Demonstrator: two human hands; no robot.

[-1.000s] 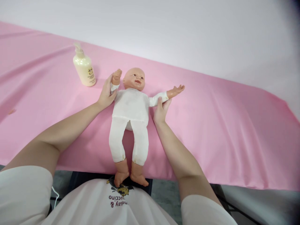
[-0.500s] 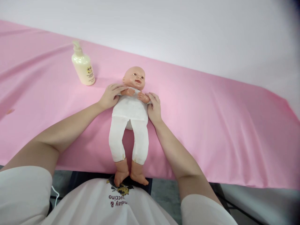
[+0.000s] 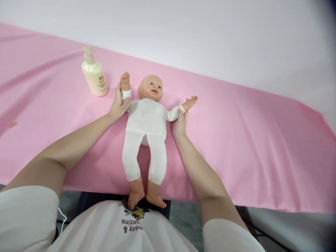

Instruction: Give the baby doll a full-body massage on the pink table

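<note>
A baby doll (image 3: 147,117) with a white cloth body lies on its back, head away from me, feet hanging past the near edge of the pink cloth (image 3: 223,140). Its arms are spread out to both sides. My left hand (image 3: 120,104) is closed around the doll's arm on the left, which points up beside its head. On the other side, my right hand (image 3: 180,123) grips the doll's other arm near the wrist, thumb on top. Some of my fingers are hidden behind the doll's sleeves.
A cream pump bottle (image 3: 95,77) stands on the cloth, left of the doll's head. Behind the cloth rises a white wall (image 3: 199,38). A white cable (image 3: 62,218) hangs below the near edge at the left.
Both doll arms have gone from folded over the chest to spread outward, with my hands on them. My left hand moved slightly up and left, my right hand to the right.
</note>
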